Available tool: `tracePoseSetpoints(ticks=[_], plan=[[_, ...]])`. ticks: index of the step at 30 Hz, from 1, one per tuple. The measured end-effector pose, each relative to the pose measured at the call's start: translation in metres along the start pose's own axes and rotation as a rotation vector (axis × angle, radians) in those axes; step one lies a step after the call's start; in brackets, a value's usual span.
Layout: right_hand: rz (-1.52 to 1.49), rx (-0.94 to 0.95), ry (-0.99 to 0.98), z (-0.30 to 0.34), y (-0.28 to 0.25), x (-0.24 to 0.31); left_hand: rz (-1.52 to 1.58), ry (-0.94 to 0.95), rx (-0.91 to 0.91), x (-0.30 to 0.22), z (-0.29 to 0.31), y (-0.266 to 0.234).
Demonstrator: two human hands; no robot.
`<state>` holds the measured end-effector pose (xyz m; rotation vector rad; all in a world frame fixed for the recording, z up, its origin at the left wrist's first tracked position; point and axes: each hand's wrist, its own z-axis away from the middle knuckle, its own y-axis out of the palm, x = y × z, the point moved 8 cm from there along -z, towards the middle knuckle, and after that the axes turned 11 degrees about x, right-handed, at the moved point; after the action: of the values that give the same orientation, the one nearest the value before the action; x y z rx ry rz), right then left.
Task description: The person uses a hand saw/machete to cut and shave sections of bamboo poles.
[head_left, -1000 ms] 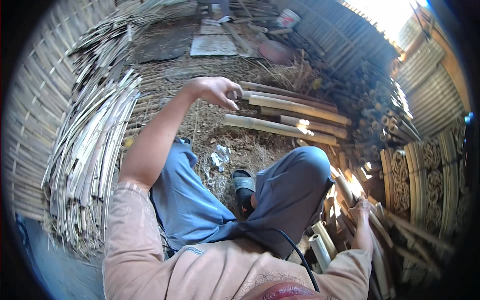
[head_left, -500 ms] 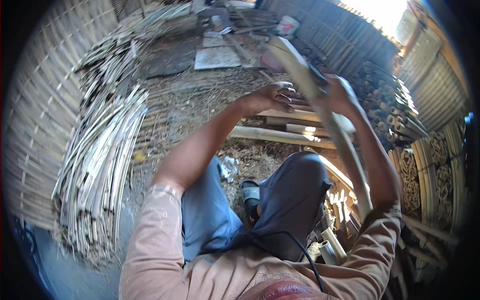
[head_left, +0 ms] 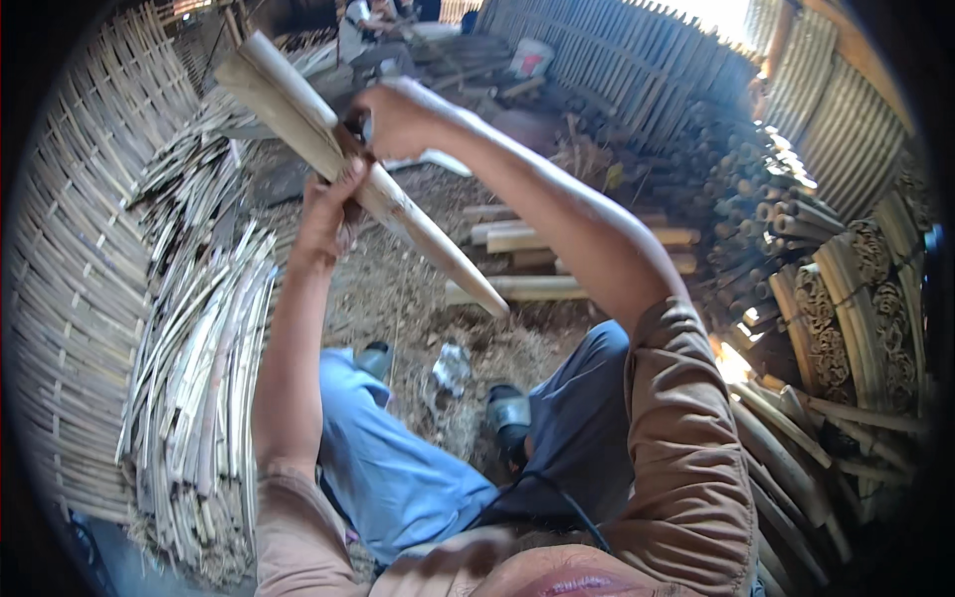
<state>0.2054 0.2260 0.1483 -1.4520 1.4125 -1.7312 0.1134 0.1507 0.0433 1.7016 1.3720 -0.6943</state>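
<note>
A long piece of split bamboo (head_left: 423, 231) slants across the space in front of me, its wide end up at the far left and its narrow end down toward the middle. My left hand (head_left: 333, 207) is closed around it near its middle, thumb on top. My right hand (head_left: 406, 119) is closed just beyond, against the bamboo's upper side. Something dark shows at the right hand's fingers, but its kind is hidden. Below the narrow end, cut bamboo lengths (head_left: 537, 289) lie on the ground.
Thin bamboo strips (head_left: 199, 378) are heaped on the left by a woven wall (head_left: 80, 269). Bamboo poles (head_left: 786, 214) are stacked at the right, near tied bundles (head_left: 846, 308). A white bucket (head_left: 530, 58) stands far back, and another person (head_left: 370, 18) sits beyond.
The bamboo has swung from my right side to the left and now slants the other way. My left hand, free before, has gripped it. My right hand has moved left with it.
</note>
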Motion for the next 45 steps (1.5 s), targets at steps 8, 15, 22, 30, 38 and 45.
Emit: tracePoseSetpoints(ticks=[8,15,22,30,38,45], plan=[[-0.572,-0.21,-0.181,-0.005,0.071,-0.045,-0.004,0.053,-0.427,-0.045,0.042,-0.099],[-1.026,-0.375,0.372,0.061,0.28,-0.164,-0.165,0.174,-0.788,-0.046,0.113,-0.156],[-1.194,-0.598,0.638,0.079,0.356,-0.177,-0.157,0.241,-0.815,-0.064,0.134,-0.174],[-1.059,-0.362,0.593,0.07,0.394,-0.173,-0.243,0.04,-0.485,-0.031,0.109,-0.145],[-0.709,-0.613,0.43,0.066,0.307,-0.143,-0.613,-0.176,-0.029,0.039,0.058,-0.045],[-0.5,-0.728,0.55,0.108,0.232,-0.172,-0.312,-0.027,0.302,0.122,0.05,0.011]])
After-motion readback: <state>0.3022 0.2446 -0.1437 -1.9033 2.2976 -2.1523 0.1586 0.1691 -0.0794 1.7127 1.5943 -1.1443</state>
